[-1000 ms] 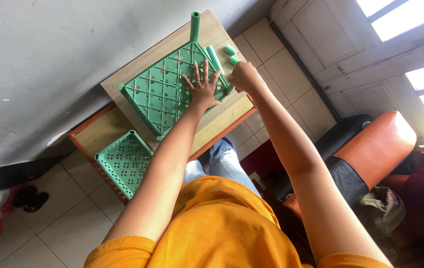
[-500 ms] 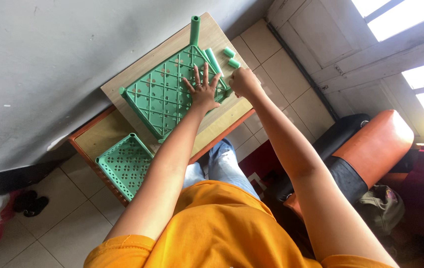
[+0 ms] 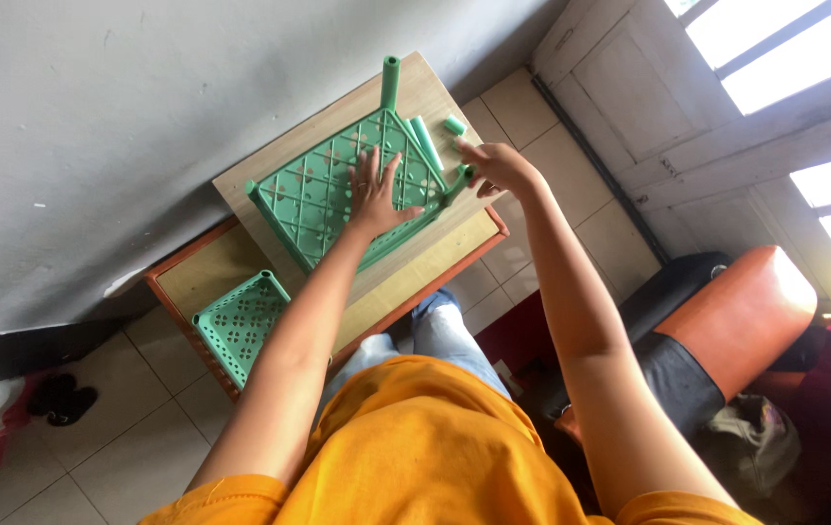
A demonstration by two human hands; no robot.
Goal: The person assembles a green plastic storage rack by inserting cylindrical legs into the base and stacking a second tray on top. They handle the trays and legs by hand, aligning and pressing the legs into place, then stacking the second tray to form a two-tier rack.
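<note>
Nearest the camera is the person's orange shirt [image 3: 415, 457], with blue jeans [image 3: 435, 335] showing just beyond it and both bare arms reaching away toward a low wooden tabletop [image 3: 435, 97]. On the lower, orange-edged level of that table, nearer the person, a small green perforated tray [image 3: 241, 326] stands tilted beside the left forearm.

Further out, the left hand [image 3: 377, 194] lies flat with its fingers spread wide, pressing on a larger green lattice shelf panel [image 3: 328, 190] that rests on the tabletop. It grips nothing; the palm only bears down on the grid. To its right, the right hand [image 3: 498, 167] is closed around a short green tube [image 3: 456, 185] at the panel's near right corner, the fingers curled about it.

Beyond the hands, another green tube [image 3: 390, 80] stands at the panel's far corner, and a long one [image 3: 426, 143] lies along the panel's right edge. A short loose green piece [image 3: 454, 125] lies on the tabletop just past the right hand.

Off to the side are tiled floor [image 3: 114, 457], a grey wall [image 3: 124, 107] and an orange cushioned seat [image 3: 746, 311].
</note>
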